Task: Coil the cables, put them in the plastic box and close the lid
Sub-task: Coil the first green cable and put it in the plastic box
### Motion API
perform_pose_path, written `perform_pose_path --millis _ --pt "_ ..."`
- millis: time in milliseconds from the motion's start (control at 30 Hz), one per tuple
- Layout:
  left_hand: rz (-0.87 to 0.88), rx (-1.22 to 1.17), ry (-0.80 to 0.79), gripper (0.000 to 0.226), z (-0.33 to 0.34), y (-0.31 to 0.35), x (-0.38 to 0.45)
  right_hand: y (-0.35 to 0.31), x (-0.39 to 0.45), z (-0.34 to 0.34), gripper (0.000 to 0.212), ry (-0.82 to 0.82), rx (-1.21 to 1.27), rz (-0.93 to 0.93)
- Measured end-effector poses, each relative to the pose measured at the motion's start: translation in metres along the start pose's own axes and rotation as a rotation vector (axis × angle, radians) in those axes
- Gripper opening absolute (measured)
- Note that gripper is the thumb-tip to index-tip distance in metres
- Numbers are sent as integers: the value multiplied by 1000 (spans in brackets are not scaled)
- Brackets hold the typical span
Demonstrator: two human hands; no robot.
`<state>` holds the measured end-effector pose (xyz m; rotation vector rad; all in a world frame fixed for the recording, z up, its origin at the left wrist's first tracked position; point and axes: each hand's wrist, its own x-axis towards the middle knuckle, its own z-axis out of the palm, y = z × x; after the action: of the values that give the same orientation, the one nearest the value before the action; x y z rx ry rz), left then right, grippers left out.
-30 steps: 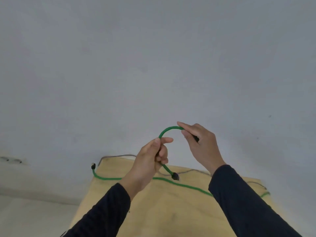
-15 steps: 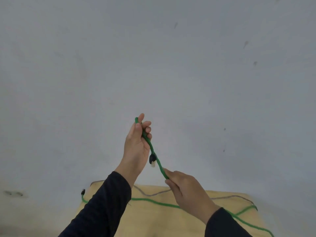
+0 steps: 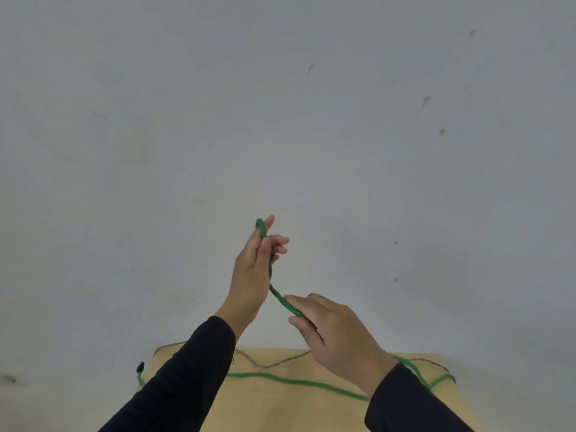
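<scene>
A green cable runs taut between my two raised hands in front of the wall. My left hand holds a small loop of it, the loop's top sticking out above my fingers. My right hand, lower and to the right, pinches the same cable between thumb and fingers. The rest of the green cable trails down across the wooden table, and its black plug hangs off the table's left edge. A thin grey cable lies along the table's far edge. No plastic box is in view.
A bare grey wall fills most of the view. Only the far end of the table shows at the bottom, with the floor line at the far left.
The head tilted upward, so the table sank in view. My right hand dropped from beside the left hand to below it, sliding along the green cable. The plug end near my left hand is now hidden.
</scene>
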<state>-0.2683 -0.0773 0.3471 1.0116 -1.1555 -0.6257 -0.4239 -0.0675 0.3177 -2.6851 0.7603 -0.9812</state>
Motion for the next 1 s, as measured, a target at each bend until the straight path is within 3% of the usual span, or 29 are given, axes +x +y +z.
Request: perform_pose_path --millis 100,233,333,467,533,633,733,833,900,1000 --pt "-58 68 -274 32 4 -8 -26 3 14 -25 26 129 88 1" --pt "-159 -196 -479 36 14 -3 -60 13 31 -63 22 157 240 163" --pt "-225 -376 -505 41 16 11 -59 10 32 -70 23 203 420 205" --pt "-293 -784 -496 37 14 36 -46 14 33 -56 22 319 551 250" --pt "-243 -982 -436 37 11 54 -32 17 30 -42 34 348 549 325" --pt "-55 -1071 -317 35 2 79 0 11 21 -18 42 215 446 331" --pt "97 -838 -129 33 -9 83 28 -5 17 -7 35 83 285 175" --pt "200 -169 1 33 -16 71 33 -17 21 -17 38 60 159 89" --pt "233 133 -67 33 -15 57 22 -23 28 -33 36 123 100 11" --pt "141 194 -258 32 -13 33 -6 -23 39 -62 27 211 56 -90"
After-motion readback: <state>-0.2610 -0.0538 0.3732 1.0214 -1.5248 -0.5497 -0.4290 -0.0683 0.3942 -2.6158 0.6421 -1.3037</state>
